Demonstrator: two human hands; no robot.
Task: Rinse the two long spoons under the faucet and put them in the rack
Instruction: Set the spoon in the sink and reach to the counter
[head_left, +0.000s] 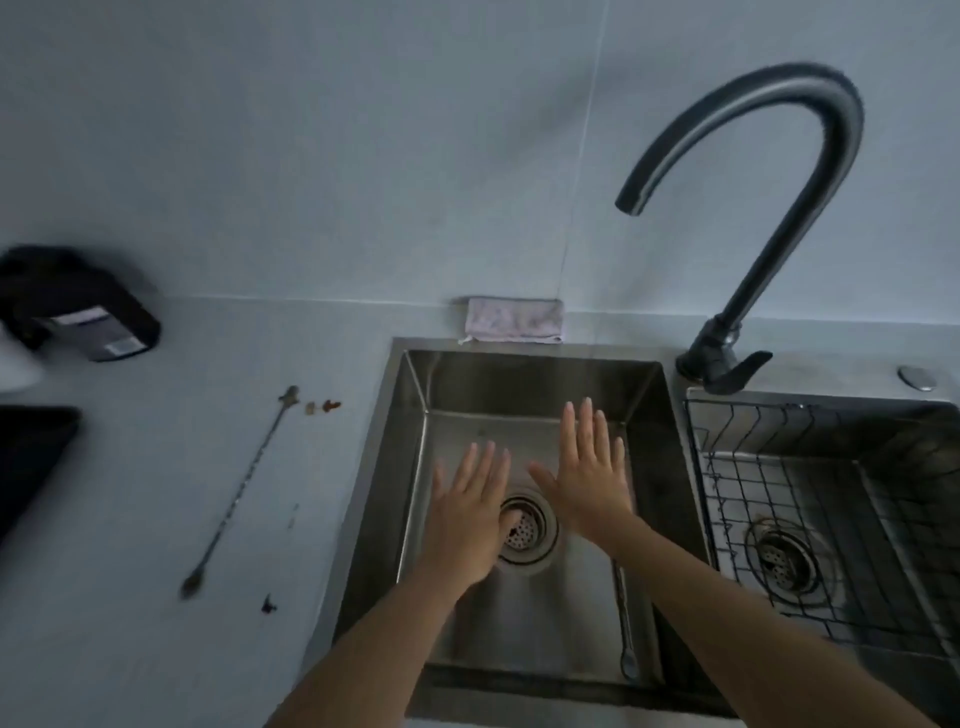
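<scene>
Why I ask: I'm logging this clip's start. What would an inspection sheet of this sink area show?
Surface: pale countertop with a double sink; no water seen running from the faucet.
Job's things: counter spoon lies left of the sink; sink spoon lies in the left basin; wire rack sits in the right basin.
Clutter: food bits by the counter spoon's far end; folded cloth behind the sink; dark bottle far left.
Hands: left hand and right hand spread flat over the left basin, holding nothing.
Cables: nothing seen.
Surroundings: tiled wall.
</scene>
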